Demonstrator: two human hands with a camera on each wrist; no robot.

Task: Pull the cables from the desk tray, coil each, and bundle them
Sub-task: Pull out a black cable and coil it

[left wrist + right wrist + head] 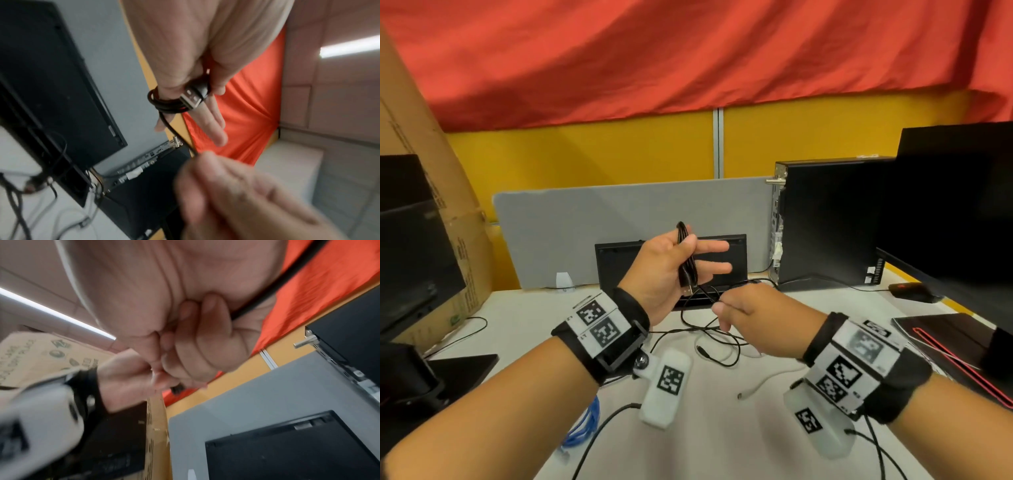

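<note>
My left hand [664,270] is raised above the desk with a coil of black USB cable [686,260] pinned under its thumb, the other fingers stretched out. In the left wrist view the coil [164,105] wraps the fingers and the USB plug [190,97] sticks out. The cable's loose run drops to my right hand [746,308], which pinches it just below and to the right. The right wrist view shows its fingers curled on the black cable [257,300]. Behind the hands stands a black desk tray [619,260].
Loose black cables [722,342], a white cable [767,380] and a blue cable [585,425] lie on the white desk. A PC tower [825,219] and monitor [955,205] stand right, a cardboard box [431,171] and a second monitor [410,257] left, and a grey divider [585,222] behind.
</note>
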